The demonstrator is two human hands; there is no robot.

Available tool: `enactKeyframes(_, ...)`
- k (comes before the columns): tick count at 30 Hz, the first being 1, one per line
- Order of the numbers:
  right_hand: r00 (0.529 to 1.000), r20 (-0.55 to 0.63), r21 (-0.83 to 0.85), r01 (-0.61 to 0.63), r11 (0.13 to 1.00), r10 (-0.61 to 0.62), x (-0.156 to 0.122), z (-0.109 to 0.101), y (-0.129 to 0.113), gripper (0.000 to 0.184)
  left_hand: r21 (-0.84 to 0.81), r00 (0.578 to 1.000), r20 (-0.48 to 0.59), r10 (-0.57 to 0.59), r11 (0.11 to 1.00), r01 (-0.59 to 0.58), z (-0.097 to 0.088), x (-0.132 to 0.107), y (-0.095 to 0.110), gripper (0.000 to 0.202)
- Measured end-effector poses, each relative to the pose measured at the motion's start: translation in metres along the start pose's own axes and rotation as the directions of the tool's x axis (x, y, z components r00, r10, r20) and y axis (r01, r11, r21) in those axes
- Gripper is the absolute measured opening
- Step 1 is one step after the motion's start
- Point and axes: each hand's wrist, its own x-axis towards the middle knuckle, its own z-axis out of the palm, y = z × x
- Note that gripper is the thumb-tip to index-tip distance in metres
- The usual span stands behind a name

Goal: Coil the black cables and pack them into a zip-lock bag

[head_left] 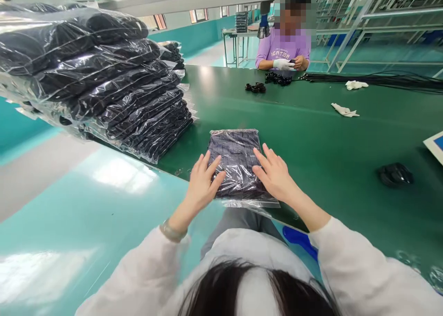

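Observation:
A clear plastic bag (237,163) packed with rows of dark, ribbed pieces lies flat at the near edge of the green table. Its zip-like open-looking end hangs toward my body. My left hand (204,177) rests along the bag's left side, fingers spread. On the right side, my right hand (275,173) lies with its fingers stretched over the bag's edge. Neither hand is closed around anything. What exactly the dark pieces are, I cannot tell through the shiny plastic.
A tall stack of filled plastic bags (134,90) stands at the left table edge. Across the green table (304,136) a person in a purple shirt (277,50) handles a small black part. Black rings (255,87), long black cords (380,81), white gloves (345,110) and a black bundle (394,174) lie about.

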Motion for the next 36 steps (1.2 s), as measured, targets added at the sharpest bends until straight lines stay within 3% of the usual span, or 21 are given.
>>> enactKeyframes(2, 0.995, 0.073, -0.071, -0.058, 0.996, 0.063, 0.014, 0.012, -0.011, 0.059, 0.05, 0.994, 0.106, -0.003, 0.999, -0.003, 0.011, 0.016, 0.005, 0.052)
enactKeyframes(4, 0.996, 0.067, -0.111, -0.042, 0.993, 0.05, 0.016, 0.025, -0.023, 0.058, 0.096, 0.989, 0.149, 0.022, 0.995, -0.036, 0.023, 0.021, 0.011, 0.056)
enactKeyframes(9, 1.0, -0.026, -0.125, -0.016, 0.992, 0.012, 0.01, 0.041, -0.029, 0.056, 0.144, 0.993, 0.1, 0.063, 0.987, -0.077, 0.035, 0.016, 0.023, 0.057)
enactKeyframes(13, 0.999, -0.009, -0.027, -0.047, 0.999, 0.047, 0.006, 0.025, -0.024, 0.056, -0.017, 0.995, -0.001, 0.103, 0.995, -0.103, 0.023, 0.001, 0.019, 0.042)
enactKeyframes(15, 0.994, -0.074, 0.148, -0.068, 0.987, 0.08, -0.012, 0.009, -0.03, 0.057, -0.151, 0.983, -0.167, -0.071, 0.987, 0.046, 0.013, -0.02, 0.012, 0.038)
enactKeyframes(16, 0.987, -0.115, 0.267, -0.08, 0.96, 0.114, -0.026, 0.001, -0.035, 0.054, -0.239, 0.934, -0.255, -0.251, 0.952, 0.19, 0.008, -0.033, 0.008, 0.039)
enactKeyframes(17, 0.983, -0.098, 0.422, -0.098, 0.901, 0.153, -0.043, -0.006, -0.041, 0.046, -0.344, 0.842, -0.297, -0.45, 0.873, 0.345, 0.004, -0.047, 0.004, 0.041)
enactKeyframes(18, 0.984, 0.012, 0.595, -0.151, 0.79, 0.18, -0.06, -0.01, -0.049, 0.036, -0.452, 0.738, -0.226, -0.636, 0.739, 0.499, 0.0, -0.06, 0.001, 0.046)
enactKeyframes(19, 0.965, 0.199, 0.735, -0.262, 0.626, 0.17, -0.076, -0.01, -0.056, 0.033, -0.552, 0.639, -0.067, -0.767, 0.562, 0.616, -0.002, -0.072, -0.001, 0.051)
enactKeyframes(20, 0.907, 0.404, 0.799, -0.413, 0.437, 0.117, -0.09, -0.007, -0.064, 0.036, -0.614, 0.56, 0.13, -0.818, 0.377, 0.694, -0.004, -0.082, -0.002, 0.055)
enactKeyframes(22, 0.707, 0.705, 0.706, -0.69, 0.159, -0.064, -0.105, 0.008, -0.079, 0.037, -0.637, 0.47, 0.451, -0.758, 0.095, 0.765, -0.003, -0.092, 0.0, 0.059)
enactKeyframes(23, 0.635, 0.766, 0.642, -0.764, 0.067, -0.099, -0.107, 0.019, -0.086, 0.039, -0.638, 0.456, 0.526, -0.717, 0.022, 0.77, -0.001, -0.093, 0.002, 0.058)
enactKeyframes(24, 0.614, 0.786, 0.615, -0.789, -0.019, -0.075, -0.105, 0.03, -0.092, 0.042, -0.647, 0.451, 0.552, -0.702, -0.019, 0.762, 0.0, -0.093, 0.005, 0.056)
enactKeyframes(27, 0.6, 0.794, 0.6, -0.746, -0.29, 0.101, -0.085, 0.057, -0.112, 0.048, -0.702, 0.471, 0.53, -0.705, -0.055, 0.71, 0.006, -0.088, 0.011, 0.047)
enactKeyframes(29, 0.591, 0.789, 0.602, -0.69, -0.4, 0.169, -0.07, 0.067, -0.125, 0.044, -0.737, 0.51, 0.513, -0.69, -0.049, 0.675, 0.008, -0.087, 0.012, 0.044)
enactKeyframes(32, 0.604, 0.76, 0.64, -0.635, -0.432, 0.239, -0.057, 0.076, -0.144, 0.039, -0.765, 0.549, 0.483, -0.682, -0.024, 0.644, 0.008, -0.089, 0.011, 0.045)
enactKeyframes(36, 0.611, 0.701, 0.711, -0.563, -0.42, 0.367, -0.056, 0.084, -0.158, 0.04, -0.779, 0.561, 0.477, -0.677, -0.029, 0.627, 0.006, -0.092, 0.01, 0.048)
